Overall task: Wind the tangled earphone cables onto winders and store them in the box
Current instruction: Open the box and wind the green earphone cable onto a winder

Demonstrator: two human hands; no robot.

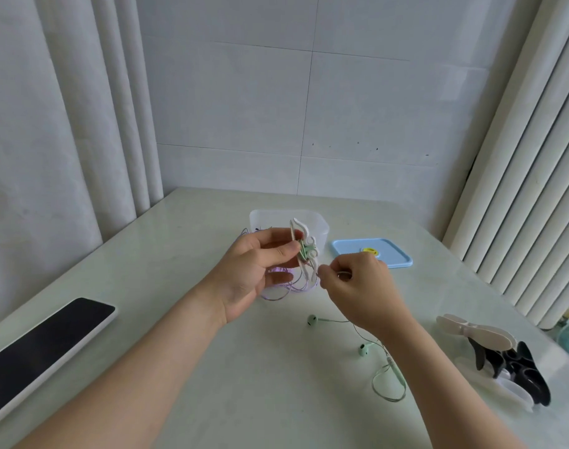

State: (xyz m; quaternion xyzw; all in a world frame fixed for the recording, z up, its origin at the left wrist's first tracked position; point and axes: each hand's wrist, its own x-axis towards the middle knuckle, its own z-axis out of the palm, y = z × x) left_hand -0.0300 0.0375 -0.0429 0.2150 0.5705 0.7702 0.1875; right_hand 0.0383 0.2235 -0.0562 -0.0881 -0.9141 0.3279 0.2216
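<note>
Nearest, two bare forearms over pale glossy table (212,358). Left hand (254,270) pinching flat white fishbone-shaped plastic winder (301,229) upright between thumb and fingers, in front of clear plastic box (323,226). Right hand (357,286) pinching thin mint-green earphone cable (397,372) just beside winder's lower end. Best done by keeping cable taut, laying turns side by side, letting earbuds trail freely across table. Tangled purple cable (296,288) behind left hand, mostly hidden; box contents hard to make out.
</note>
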